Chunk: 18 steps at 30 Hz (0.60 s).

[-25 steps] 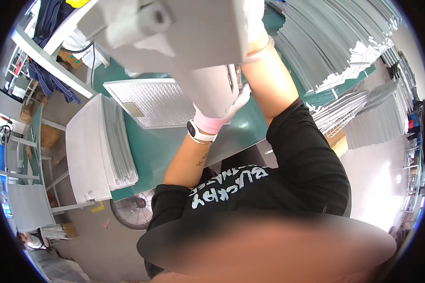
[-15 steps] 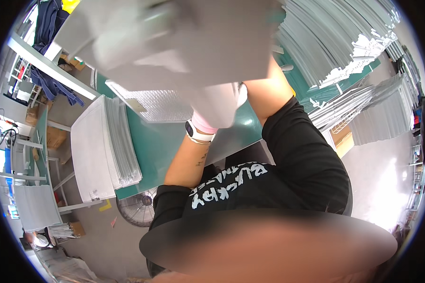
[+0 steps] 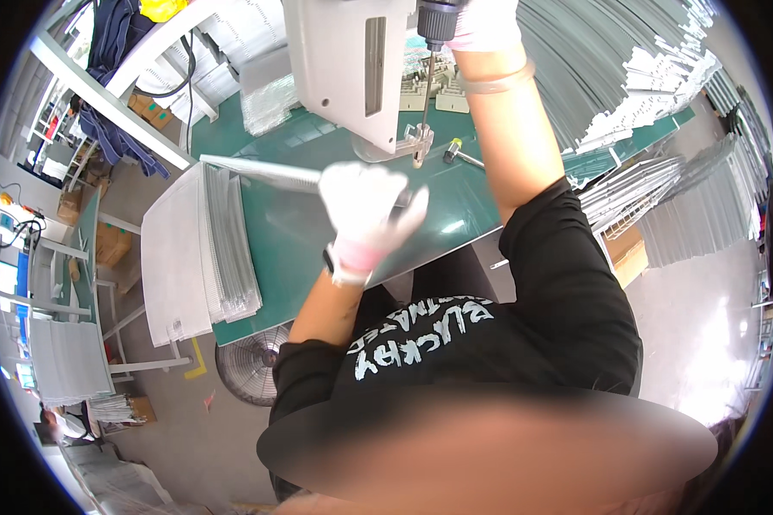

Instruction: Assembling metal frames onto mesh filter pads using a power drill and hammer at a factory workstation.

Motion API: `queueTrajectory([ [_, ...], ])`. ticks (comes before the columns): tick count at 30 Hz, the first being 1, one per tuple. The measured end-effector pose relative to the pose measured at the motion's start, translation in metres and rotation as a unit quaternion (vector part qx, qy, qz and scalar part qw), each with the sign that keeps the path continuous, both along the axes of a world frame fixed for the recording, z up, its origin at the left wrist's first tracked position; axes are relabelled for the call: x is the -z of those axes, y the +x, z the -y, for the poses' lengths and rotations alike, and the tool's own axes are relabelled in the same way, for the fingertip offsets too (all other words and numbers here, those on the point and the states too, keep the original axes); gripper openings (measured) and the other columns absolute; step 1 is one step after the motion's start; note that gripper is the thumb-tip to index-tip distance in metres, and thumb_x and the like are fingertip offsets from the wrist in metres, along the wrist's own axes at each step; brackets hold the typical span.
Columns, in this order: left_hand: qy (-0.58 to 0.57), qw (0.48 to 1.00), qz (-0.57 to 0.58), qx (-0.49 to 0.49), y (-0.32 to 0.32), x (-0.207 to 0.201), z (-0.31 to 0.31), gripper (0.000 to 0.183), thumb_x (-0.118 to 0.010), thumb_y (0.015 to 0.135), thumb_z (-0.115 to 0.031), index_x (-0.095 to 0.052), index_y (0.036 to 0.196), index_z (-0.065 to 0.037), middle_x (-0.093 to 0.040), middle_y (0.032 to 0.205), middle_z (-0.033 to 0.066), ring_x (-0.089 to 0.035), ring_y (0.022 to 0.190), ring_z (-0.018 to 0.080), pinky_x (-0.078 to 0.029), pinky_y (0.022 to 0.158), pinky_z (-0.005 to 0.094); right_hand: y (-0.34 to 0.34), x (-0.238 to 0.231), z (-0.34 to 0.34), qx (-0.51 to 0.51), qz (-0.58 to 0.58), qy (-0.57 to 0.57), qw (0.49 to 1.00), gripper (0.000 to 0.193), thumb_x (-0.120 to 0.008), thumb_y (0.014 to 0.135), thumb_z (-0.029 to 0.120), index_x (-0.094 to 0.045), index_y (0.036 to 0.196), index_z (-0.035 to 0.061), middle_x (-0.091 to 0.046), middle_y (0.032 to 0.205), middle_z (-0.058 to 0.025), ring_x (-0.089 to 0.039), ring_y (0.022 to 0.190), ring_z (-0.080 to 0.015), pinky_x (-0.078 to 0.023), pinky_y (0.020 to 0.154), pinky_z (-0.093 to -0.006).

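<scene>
My left hand (image 3: 365, 210), in a white glove with a pink cuff, is over the middle of the green table (image 3: 292, 249). Its fingers are curled and its thumb stands off, around a small dark thing (image 3: 402, 199) too blurred to name. A long thin grey-white strip (image 3: 270, 171), or a panel seen edge-on, runs from beside that hand to the left. My right hand (image 3: 492, 24), also gloved, is raised at the top edge beside a black screwdriver chuck (image 3: 438, 21) with a long bit; its fingers are out of the picture. A pale machine housing (image 3: 339, 69) with a slot stands left of the chuck.
A stack of white panels (image 3: 185, 249) lies at the table's left end. Many grey sheets (image 3: 588, 69) are piled at the right. A hand screwdriver (image 3: 464, 154) lies near the clear nozzle (image 3: 419, 146). A floor fan (image 3: 253, 365) stands below the table's left edge.
A large grey panel that covered the upper middle is out of view, uncovering the machine. The bubbled sheet at the left no longer shows face-up. My right hand is now visible at the chuck.
</scene>
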<state>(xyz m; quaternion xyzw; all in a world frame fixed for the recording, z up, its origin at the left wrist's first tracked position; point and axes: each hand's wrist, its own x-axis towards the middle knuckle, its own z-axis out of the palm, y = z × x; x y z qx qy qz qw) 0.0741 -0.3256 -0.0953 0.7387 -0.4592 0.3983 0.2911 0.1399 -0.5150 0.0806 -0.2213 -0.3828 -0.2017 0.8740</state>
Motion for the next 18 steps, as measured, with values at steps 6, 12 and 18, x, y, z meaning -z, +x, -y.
queueTrajectory([
  [6,0.252,0.949,-0.128,0.143,-0.074,0.091,-0.117,0.019,-0.071,0.069,-0.018,-0.053,0.065,-0.013,-0.047,0.057,0.0034,-0.053,0.051,0.0254,-0.041,0.051,0.0402,-0.04,0.003,-0.005,-0.03,-0.054,-0.137,0.989,0.015,-0.058,0.096,0.031,-0.057,0.096,0.0159,-0.058,0.08,-0.0002,-0.054,0.058,-0.008,-0.045,0.044,-0.0209],
  [12,0.529,0.808,-0.253,0.062,-0.112,0.203,-0.166,0.004,-0.06,0.078,-0.015,-0.063,0.079,-0.012,-0.058,0.072,0.0043,-0.06,0.071,0.0256,-0.05,0.063,0.0382,-0.045,0.018,-0.027,-0.042,-0.165,-0.119,0.978,0.025,-0.056,0.096,0.039,-0.055,0.092,0.0145,-0.056,0.073,-0.0005,-0.054,0.053,-0.0092,-0.044,0.039,-0.0242],
  [18,0.116,0.961,-0.038,-0.249,-0.048,0.041,-0.101,0.051,-0.069,0.077,-0.024,-0.053,0.119,-0.001,-0.06,0.109,0.0174,-0.056,0.1,0.0369,-0.042,0.083,0.0508,-0.053,0.024,-0.037,0.025,-0.147,-0.099,0.984,0.023,-0.055,0.097,0.037,-0.057,0.104,0.0147,-0.056,0.075,-0.0014,-0.053,0.055,-0.0097,-0.044,0.046,-0.0206],
])
